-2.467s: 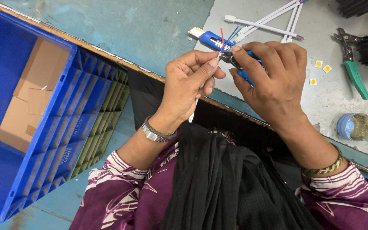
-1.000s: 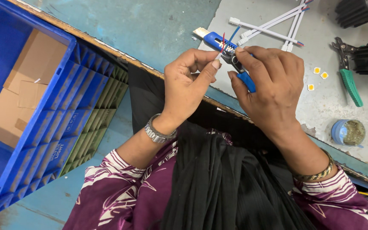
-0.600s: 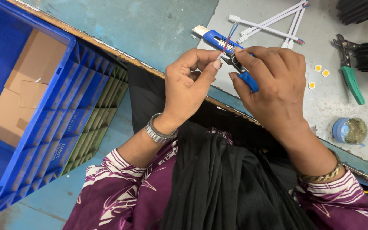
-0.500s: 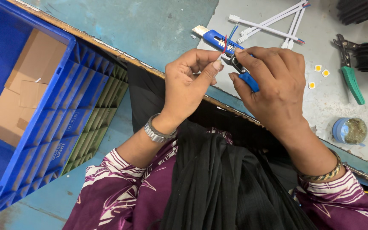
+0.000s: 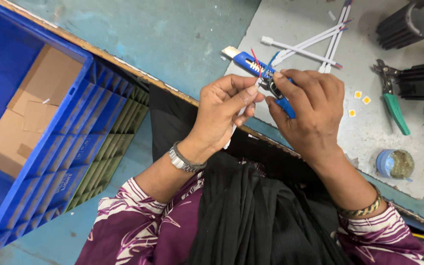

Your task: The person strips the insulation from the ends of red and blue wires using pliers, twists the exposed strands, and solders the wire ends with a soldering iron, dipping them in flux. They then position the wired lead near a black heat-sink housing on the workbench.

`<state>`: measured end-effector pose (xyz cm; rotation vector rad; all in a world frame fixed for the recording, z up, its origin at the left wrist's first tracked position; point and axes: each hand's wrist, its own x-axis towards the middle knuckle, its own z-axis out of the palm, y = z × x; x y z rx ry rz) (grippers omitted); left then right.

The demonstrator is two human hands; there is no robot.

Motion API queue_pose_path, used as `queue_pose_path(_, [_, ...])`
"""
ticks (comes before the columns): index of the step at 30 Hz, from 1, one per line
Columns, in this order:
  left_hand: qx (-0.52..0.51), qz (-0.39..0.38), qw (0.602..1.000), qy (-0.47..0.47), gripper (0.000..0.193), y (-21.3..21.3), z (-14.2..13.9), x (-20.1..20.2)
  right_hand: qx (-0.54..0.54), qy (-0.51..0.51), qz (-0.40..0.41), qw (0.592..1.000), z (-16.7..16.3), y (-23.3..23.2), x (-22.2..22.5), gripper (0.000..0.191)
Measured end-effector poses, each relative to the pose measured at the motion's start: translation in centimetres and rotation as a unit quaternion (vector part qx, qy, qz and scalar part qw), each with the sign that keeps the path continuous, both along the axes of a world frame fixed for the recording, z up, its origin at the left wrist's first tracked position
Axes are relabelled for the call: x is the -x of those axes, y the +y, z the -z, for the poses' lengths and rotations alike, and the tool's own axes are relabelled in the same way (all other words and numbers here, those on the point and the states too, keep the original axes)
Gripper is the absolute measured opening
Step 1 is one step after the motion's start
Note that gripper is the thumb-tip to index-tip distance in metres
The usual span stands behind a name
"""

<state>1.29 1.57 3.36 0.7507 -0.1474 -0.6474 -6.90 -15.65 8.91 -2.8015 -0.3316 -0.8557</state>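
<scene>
Hands meeting at upper centre: left hand [image 5: 224,105] pinching a white cable [image 5: 258,83] with red and blue wires sprouting up; right hand [image 5: 310,105] gripping a blue-handled tool [image 5: 284,102] against it. Blue knife [image 5: 244,60] lying just behind.

- Left hand [image 5: 224,110] and right hand [image 5: 307,110] close together above the near edge of the table [image 5: 172,39], fingertips meeting on a thin cable [image 5: 260,81].
- Utility knife [image 5: 251,66] on the mat [image 5: 369,132], just behind the hands.
- Loose cables [image 5: 310,46] farther back on the mat.
- Pliers [image 5: 393,100] right of the hands, finned heat sinks [image 5: 418,54] behind them.
- Small round tub [image 5: 393,164] at the mat's near right part.
- Crate [image 5: 74,147] left of the table, cardboard [image 5: 35,108] inside.
</scene>
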Motion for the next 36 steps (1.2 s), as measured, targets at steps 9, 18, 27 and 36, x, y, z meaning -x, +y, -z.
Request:
queue_pose_path(9, [-0.083,-0.075,0.971,-0.21,0.017,0.2,0.2,0.2,0.029,-0.003,-0.017,0.999,-1.5,-0.1,0.1,0.043])
queue_pose_path(18, [-0.086,-0.042,0.978,-0.186,0.018,0.4,-0.4,0.1,0.05,-0.009,-0.03,0.998,-2.2,-0.2,0.1,0.039])
queue_pose_path(27, [-0.124,-0.091,0.954,-0.256,0.015,0.3,-0.6,0.4,0.027,0.034,-0.028,0.999,-2.1,-0.3,0.5,0.043])
queue_pose_path(36, [-0.178,-0.138,0.92,-0.322,0.013,0.2,-1.3,0.8,0.065,0.023,-0.031,0.997,-2.1,-0.8,0.5,0.039])
